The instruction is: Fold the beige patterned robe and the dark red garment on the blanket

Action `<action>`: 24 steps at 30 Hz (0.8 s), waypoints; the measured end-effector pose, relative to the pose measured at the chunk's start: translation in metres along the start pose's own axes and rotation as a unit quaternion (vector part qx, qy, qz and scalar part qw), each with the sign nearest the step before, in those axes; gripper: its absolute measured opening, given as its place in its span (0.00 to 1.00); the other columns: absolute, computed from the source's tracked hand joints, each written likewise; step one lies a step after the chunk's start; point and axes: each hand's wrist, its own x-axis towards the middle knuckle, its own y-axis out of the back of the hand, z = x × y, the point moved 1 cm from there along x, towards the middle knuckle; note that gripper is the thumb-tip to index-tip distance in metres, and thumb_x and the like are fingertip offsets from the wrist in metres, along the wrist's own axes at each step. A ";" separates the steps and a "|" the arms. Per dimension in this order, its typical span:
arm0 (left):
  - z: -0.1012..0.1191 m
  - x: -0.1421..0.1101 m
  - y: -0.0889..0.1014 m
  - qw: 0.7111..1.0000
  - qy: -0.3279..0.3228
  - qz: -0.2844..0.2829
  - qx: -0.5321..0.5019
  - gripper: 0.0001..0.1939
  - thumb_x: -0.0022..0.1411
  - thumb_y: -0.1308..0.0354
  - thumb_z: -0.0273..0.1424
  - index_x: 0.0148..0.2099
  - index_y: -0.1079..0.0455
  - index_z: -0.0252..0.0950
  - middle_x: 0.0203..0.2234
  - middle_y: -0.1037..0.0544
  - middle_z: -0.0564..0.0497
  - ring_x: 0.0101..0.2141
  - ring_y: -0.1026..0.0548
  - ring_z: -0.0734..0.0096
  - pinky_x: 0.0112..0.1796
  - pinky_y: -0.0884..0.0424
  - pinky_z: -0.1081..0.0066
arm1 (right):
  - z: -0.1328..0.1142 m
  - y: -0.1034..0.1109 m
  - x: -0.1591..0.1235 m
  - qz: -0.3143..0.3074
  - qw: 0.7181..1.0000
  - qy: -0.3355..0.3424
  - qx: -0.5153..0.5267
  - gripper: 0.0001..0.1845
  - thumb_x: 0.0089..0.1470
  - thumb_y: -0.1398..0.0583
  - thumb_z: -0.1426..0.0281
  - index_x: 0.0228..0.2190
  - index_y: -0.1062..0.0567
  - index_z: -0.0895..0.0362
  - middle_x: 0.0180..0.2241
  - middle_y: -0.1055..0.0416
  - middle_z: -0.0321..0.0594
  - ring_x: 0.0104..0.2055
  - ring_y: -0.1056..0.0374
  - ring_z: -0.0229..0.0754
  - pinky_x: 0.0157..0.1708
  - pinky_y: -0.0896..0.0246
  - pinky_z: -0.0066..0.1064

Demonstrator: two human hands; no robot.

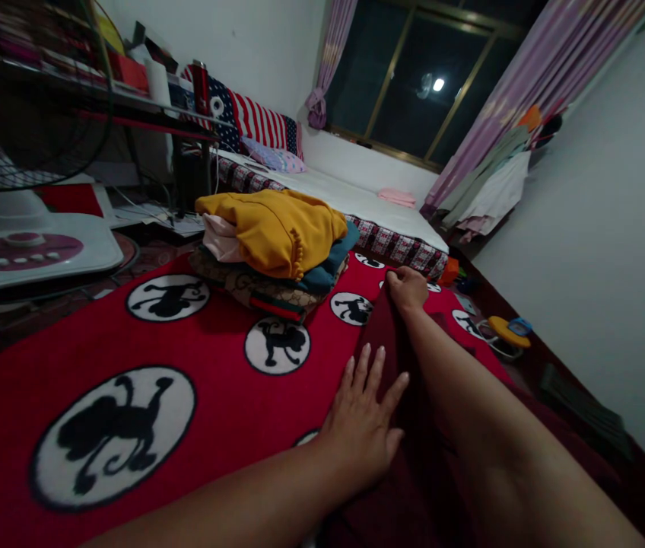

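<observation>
A dark maroon garment (384, 327) is spread over a red blanket (225, 396) printed with black figures in white circles. My left hand (363, 415) rests flat on the garment near its left edge, fingers spread, holding nothing. Farther out, my right hand (409, 288) is closed with its fingertips pinching the garment's far end. My right forearm crosses over the cloth and hides part of it. Beyond my left hand sits a stack of folded clothes, with a mustard-yellow garment (282, 228) on top, teal (334, 259) and pale pink pieces (221, 237) under it, and a brown patterned one (243, 288) at the bottom.
An electric fan (31, 243) stands at the left, by a cluttered desk (145, 114) with a red flask (200, 87). Behind is a bed (345, 186) below a dark window (414, 76). Clothes (497, 190) hang at the right wall, above a yellow stool (508, 332).
</observation>
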 end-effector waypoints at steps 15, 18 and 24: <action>0.000 0.000 0.001 0.997 0.058 -0.038 0.019 0.42 0.63 0.53 0.51 0.70 0.56 0.32 0.67 0.63 0.36 0.65 0.67 0.43 0.63 0.56 0.45 | 0.018 -0.017 0.018 -0.217 0.970 0.050 0.094 0.12 0.47 0.38 0.74 0.36 0.20 0.55 0.30 0.22 0.38 0.31 0.28 0.37 0.31 0.41 0.23; 0.000 0.000 0.001 0.998 0.052 -0.031 0.018 0.41 0.63 0.54 0.51 0.69 0.55 0.32 0.67 0.62 0.34 0.65 0.67 0.44 0.62 0.57 0.45 | 0.033 -0.003 0.018 -0.231 0.972 0.045 0.022 0.10 0.45 0.35 0.64 0.30 0.20 0.55 0.28 0.23 0.39 0.32 0.29 0.41 0.30 0.42 0.26; 0.001 0.000 0.002 0.998 0.052 -0.031 0.022 0.40 0.64 0.55 0.52 0.69 0.53 0.33 0.67 0.61 0.36 0.65 0.67 0.44 0.62 0.56 0.45 | 0.044 -0.013 0.005 -0.249 0.965 0.055 -0.052 0.13 0.50 0.38 0.59 0.32 0.20 0.55 0.32 0.23 0.41 0.35 0.28 0.43 0.29 0.41 0.27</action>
